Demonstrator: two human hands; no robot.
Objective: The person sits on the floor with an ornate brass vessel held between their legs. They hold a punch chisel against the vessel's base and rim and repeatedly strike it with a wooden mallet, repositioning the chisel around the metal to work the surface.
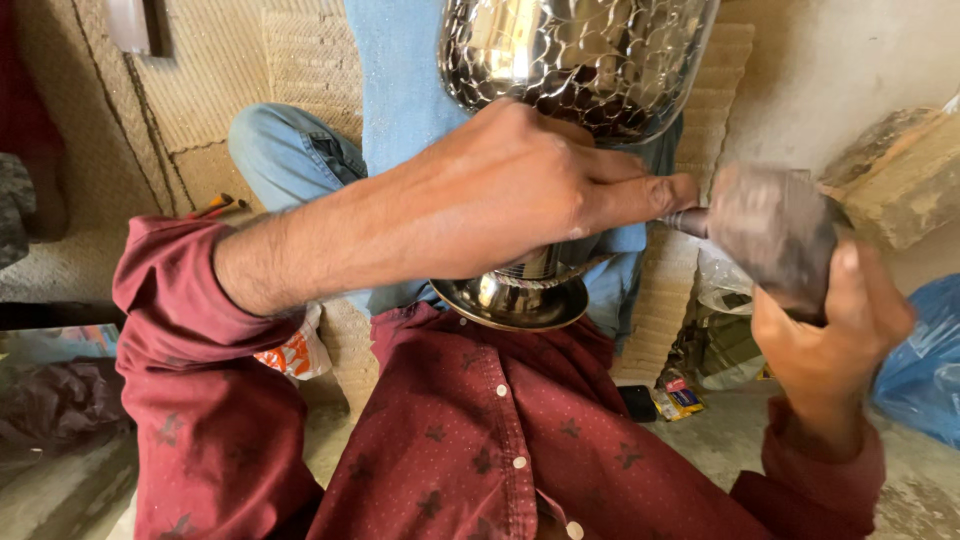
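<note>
The left hand lies across the lower belly of a shiny hammered metal vase, which stands up between the person's knees with its round foot pressed against the dark red shirt. The fingers reach out to the right, and their tips pinch a thin dark punch, its grip narrow and closed around that slim tool, which lies level just beside the vase's wall. The vase's surface is covered in small dimpled facets that catch the light, and its top runs out of the picture.

Over on the right, the right hand comes up from below, its grip wrapped tight on a hammer. The hammer's dark head is blurred and sits right at the outer end of the punch; whether the two touch, I cannot tell.

Behind the vase, blue jeans cover the bent leg. A woven mat lies under it, with two orange-handled tools resting on it. At far right sits a blue plastic bag, and a rough stone block lies above it.
</note>
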